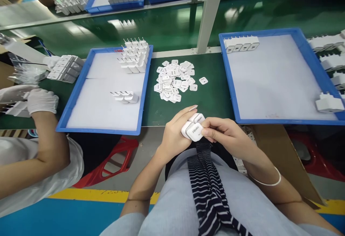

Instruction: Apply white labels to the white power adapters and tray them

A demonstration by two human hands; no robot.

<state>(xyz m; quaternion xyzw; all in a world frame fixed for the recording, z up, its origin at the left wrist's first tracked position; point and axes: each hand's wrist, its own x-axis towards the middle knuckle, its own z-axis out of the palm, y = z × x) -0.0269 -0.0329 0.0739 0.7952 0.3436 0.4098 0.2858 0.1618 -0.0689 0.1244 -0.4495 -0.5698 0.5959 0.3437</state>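
You've got a little stack of white chargers (193, 127) pinched between both hands, right over your lap at the near edge of the table. Your left hand (175, 135) cups them from the side and underneath, fingers wrapped around; your right hand (226, 132) grips the front one with thumb and fingertips. The pile of small white labels (175, 80) sits just beyond on the green mat, between the two blue trays (102, 130) (left one holds a few chargers). How many chargers you're holding is hard to tell, since your fingers cover most of them. A co-worker's gloved hand (41, 101) shows at the left.
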